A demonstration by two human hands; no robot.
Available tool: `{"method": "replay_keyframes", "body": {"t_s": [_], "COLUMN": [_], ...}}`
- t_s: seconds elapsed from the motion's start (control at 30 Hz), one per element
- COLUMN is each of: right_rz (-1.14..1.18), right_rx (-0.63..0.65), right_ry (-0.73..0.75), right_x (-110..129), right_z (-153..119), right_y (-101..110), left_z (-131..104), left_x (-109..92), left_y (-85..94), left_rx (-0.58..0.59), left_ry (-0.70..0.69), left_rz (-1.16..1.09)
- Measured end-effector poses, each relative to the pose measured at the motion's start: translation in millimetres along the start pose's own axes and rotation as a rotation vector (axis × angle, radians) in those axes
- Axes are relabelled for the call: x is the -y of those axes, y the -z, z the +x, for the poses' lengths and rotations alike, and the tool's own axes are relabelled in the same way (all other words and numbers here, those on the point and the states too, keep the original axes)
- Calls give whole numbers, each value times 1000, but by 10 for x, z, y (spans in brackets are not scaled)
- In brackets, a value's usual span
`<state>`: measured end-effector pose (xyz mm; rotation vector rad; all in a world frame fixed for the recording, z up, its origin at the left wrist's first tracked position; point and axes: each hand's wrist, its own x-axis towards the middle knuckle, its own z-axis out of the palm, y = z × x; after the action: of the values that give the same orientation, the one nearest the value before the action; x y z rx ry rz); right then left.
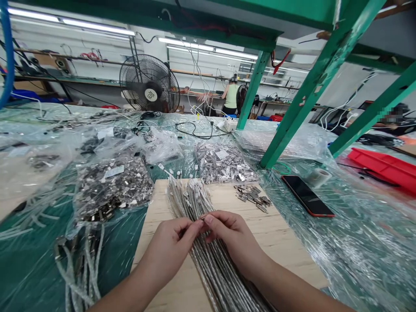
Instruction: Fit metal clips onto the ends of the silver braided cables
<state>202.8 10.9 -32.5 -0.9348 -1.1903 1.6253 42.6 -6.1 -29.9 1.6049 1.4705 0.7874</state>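
My left hand (170,247) and my right hand (232,236) meet above a bundle of grey braided cables (216,277). The fingertips of both are pinched together around something small and dark, too hidden to name. Under the bundle lies a pale wooden board (279,242). White-tipped cable ends (191,190) fan out just beyond my hands. A loose pile of small metal parts (253,197) rests on the board's right side. Behind the board sits a clear bag of silvery metal parts (224,162).
At the left are another bag of metal parts (113,184) and more cables (84,268). A phone (307,197), a clear roll (317,177) and a red tray (383,169) lie right. Green posts (302,95) rise beyond; a fan (149,84) and a person (231,96) are farther back.
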Motion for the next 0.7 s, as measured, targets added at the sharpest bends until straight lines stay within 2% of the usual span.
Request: {"method": "replay_keyframes", "body": {"t_s": [0.17,0.4,0.57,0.7], "right_rz": [69,-94,-28,14], "right_rx": [-53,-36,-46,-79], "right_ry": [-21,27,16,-9], "right_x": [-15,53,3,-19], "right_z": [0,-11,-10,-2], "right_y": [5,-27,-9,-3], "left_z": [-6,1,-4,-2], "left_x": [-25,-30,-36,-42], "left_y": [15,-19,93,172], "left_rx": [35,-7,102,183], "left_ry": [6,39,-9,49], "left_rz": [-35,-52,-89,-77]}}
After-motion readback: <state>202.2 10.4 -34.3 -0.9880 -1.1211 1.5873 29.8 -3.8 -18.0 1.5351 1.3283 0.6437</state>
